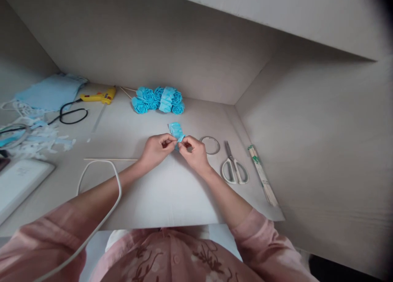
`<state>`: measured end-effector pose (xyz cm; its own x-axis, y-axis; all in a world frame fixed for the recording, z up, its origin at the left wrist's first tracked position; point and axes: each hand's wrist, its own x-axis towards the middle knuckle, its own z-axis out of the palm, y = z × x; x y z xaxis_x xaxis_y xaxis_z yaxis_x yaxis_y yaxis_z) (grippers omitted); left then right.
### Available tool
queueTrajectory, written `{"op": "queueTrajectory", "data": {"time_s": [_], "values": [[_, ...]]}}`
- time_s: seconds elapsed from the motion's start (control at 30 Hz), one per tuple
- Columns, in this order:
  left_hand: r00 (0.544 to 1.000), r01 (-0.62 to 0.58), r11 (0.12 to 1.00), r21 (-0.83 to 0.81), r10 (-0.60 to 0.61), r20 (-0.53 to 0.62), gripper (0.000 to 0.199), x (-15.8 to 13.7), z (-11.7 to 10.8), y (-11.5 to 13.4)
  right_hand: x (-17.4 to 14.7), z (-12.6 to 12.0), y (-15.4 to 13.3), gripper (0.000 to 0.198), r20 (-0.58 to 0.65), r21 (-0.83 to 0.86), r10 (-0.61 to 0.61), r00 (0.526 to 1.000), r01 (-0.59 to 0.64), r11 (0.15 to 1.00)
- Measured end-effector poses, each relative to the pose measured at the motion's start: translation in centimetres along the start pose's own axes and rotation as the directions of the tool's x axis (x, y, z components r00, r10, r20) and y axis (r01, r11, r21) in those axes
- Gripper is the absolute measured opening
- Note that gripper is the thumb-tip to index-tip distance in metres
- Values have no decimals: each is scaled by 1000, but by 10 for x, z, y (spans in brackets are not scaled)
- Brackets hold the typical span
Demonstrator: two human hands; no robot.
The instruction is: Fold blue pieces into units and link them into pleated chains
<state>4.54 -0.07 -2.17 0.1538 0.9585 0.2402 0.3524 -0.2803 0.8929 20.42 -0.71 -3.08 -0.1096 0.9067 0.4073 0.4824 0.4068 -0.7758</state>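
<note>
My left hand (159,148) and my right hand (194,151) meet over the middle of the table, fingertips pinched on a strip of blue pleated material (176,129). Its gathered length stands up beyond my fingers; the lower end is partly hidden by them. Right of my right hand lies a thin metal ring (210,145). A pair of scissors (233,170) with white handles rests further right, blades pointing away from me. Behind the strip sits a bunch of blue flowers (149,105) on thin sticks, with another pleated blue piece (166,99) on top.
At the back left are a yellow glue gun (98,96) with a black cord and a stack of light blue sheets (50,91). White scraps (46,138), a white box-like device (23,183) and a white cable (118,183) lie left. A bundle of sticks (262,175) lies right.
</note>
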Motion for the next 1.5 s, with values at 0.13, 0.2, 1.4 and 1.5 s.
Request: {"op": "queueTrajectory", "data": {"time_s": [0.13,0.2,1.4,1.5], "values": [[999,33,997,-68,-33,9,21,1,0,1,0,-1,-2,15,6,-3,18,1000,-18,1000],[999,41,996,-84,-41,7,22,1,0,1,0,-1,-2,14,6,2,27,1000,-27,1000],[885,221,946,237,-93,-456,19,42,-161,-12,16,-6,22,23,-19,528,351,936,-289,799],[859,275,850,449,-8,-512,16,25,-229,-36,16,-5,22,24,-19,538,346,938,-282,794]]}}
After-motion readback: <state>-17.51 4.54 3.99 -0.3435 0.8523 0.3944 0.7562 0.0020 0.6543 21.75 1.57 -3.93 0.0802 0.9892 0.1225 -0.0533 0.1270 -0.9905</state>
